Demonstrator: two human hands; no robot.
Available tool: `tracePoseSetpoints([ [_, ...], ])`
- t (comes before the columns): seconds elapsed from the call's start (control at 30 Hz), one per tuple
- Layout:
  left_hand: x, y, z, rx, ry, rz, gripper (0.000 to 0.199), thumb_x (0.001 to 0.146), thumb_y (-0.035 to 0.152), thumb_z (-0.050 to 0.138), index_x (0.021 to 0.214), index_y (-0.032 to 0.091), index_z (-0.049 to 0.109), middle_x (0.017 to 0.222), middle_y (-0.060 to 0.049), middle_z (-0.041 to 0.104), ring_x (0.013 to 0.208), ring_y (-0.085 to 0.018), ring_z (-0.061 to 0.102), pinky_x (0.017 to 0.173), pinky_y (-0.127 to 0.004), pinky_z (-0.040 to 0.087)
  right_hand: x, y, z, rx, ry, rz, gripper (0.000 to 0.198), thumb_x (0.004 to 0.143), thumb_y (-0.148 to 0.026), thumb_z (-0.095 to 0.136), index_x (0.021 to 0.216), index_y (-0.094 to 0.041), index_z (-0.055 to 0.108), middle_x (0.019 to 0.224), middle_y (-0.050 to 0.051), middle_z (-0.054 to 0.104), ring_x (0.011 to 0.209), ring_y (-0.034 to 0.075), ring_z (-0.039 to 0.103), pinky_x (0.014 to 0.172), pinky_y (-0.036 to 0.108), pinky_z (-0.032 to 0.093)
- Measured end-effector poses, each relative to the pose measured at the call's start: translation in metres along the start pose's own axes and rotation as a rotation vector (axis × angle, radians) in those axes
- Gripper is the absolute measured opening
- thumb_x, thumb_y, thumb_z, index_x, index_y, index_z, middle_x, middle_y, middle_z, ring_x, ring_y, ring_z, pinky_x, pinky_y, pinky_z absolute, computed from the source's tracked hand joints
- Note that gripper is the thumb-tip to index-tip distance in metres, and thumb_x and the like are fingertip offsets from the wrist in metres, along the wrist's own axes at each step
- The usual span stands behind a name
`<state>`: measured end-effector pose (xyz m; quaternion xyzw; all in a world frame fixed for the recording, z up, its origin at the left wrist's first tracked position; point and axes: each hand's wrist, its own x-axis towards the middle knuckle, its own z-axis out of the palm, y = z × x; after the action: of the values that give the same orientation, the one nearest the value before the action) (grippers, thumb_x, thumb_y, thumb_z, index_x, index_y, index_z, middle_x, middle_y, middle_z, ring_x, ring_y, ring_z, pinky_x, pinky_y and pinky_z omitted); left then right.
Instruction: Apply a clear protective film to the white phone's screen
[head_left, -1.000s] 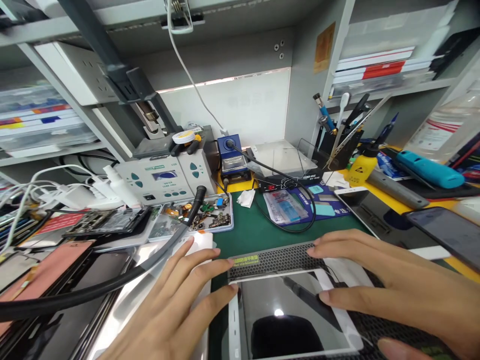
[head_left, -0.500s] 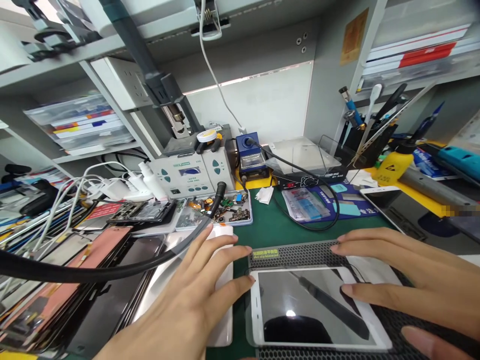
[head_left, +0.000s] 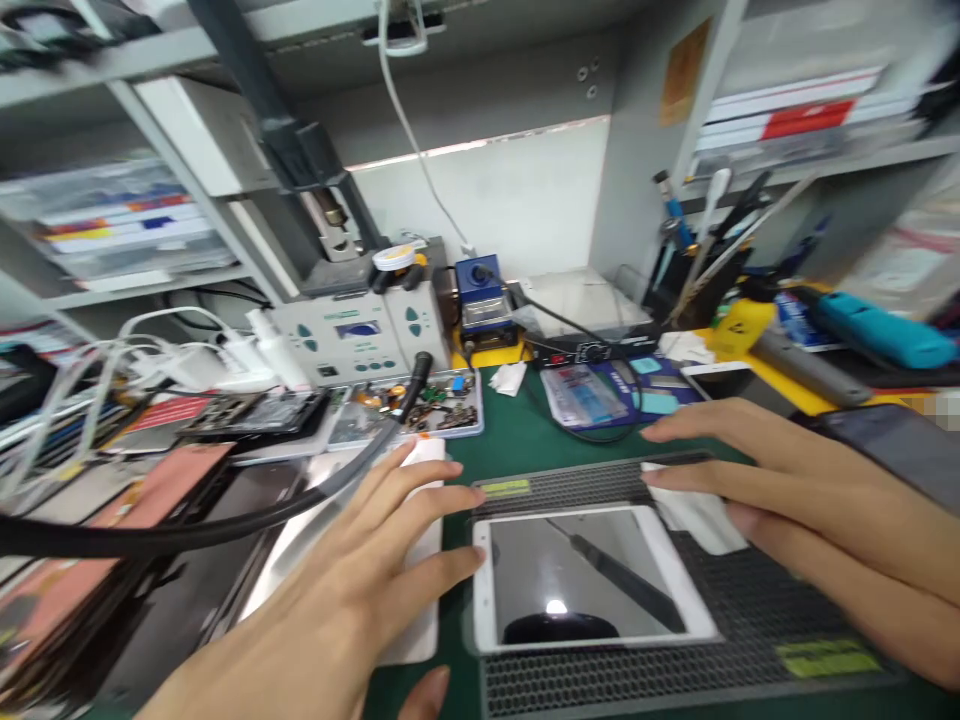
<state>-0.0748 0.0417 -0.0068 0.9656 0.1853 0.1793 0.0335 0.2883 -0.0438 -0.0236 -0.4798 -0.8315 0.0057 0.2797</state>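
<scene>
A white-framed smartphone lies screen up on a black honeycomb mat; its dark glass mirrors a tool-like shape and a light. My left hand is spread open at the phone's left side. One fingertip meets the phone's left edge and another reaches the mat's upper left corner. To the right, my right hand hovers with fingers stretched over a white wipe on the mat. Its fingertips overlap the wipe in view, and I cannot tell whether they press on it.
A black hose crosses the left side above stacked phone panels. Behind stand a tray of small parts, a grey control station and a blue soldering unit. At right are a yellow bottle and a dark phone.
My right hand has come off the phone's right edge and moved over the wipe, which now shows more. My left hand stays at the left edge. The whole view has shifted slightly.
</scene>
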Motion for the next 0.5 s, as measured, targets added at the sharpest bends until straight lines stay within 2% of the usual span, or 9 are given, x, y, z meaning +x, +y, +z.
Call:
tracePoseSetpoints([
  [0.07,0.000,-0.007,0.006,0.008,0.032,0.068,0.046,0.077,0.023,0.053,0.119,0.025,0.069,0.141,-0.007,0.061,0.143,-0.035,0.043,0.122,-0.066,0.026,0.007,-0.003,-0.010,-0.038,-0.063,-0.036,0.046,0.095,-0.014,0.048,0.136,-0.028,0.063,0.144,0.011,0.054,0.132,0.030,0.054,0.103,0.045,0.054],
  [0.13,-0.001,-0.013,0.010,0.002,0.056,0.102,0.045,0.080,0.027,0.053,0.122,0.027,0.068,0.143,-0.005,0.060,0.144,-0.036,0.043,0.122,-0.067,0.026,0.012,-0.006,-0.016,-0.020,-0.066,-0.003,0.042,0.096,-0.012,0.043,0.132,-0.026,0.062,0.137,0.013,0.057,0.128,0.029,0.057,0.098,0.045,0.054],
  [0.23,-0.005,-0.020,0.012,-0.004,0.041,0.115,0.045,0.084,0.031,0.053,0.126,0.030,0.068,0.147,-0.003,0.058,0.144,-0.036,0.043,0.123,-0.066,0.025,0.016,-0.008,-0.018,0.006,-0.063,0.047,0.038,0.097,-0.011,0.042,0.124,-0.021,0.065,0.130,0.014,0.058,0.121,0.028,0.059,0.096,0.044,0.052],
  [0.37,-0.008,-0.024,0.011,0.030,-0.028,0.127,0.048,0.086,0.026,0.055,0.133,0.034,0.066,0.149,0.000,0.056,0.144,-0.035,0.045,0.123,-0.063,0.028,0.015,-0.010,-0.017,0.028,-0.053,0.054,0.037,0.097,-0.009,0.040,0.122,-0.016,0.067,0.126,0.016,0.059,0.118,0.026,0.059,0.095,0.040,0.050],
  [0.5,-0.006,-0.019,0.014,0.004,0.019,0.104,0.047,0.088,0.026,0.052,0.132,0.034,0.066,0.150,0.000,0.056,0.142,-0.035,0.046,0.123,-0.064,0.028,0.015,-0.012,-0.018,0.040,-0.044,0.044,0.038,0.097,-0.008,0.038,0.121,-0.016,0.067,0.123,0.016,0.059,0.115,0.025,0.059,0.094,0.039,0.049],
])
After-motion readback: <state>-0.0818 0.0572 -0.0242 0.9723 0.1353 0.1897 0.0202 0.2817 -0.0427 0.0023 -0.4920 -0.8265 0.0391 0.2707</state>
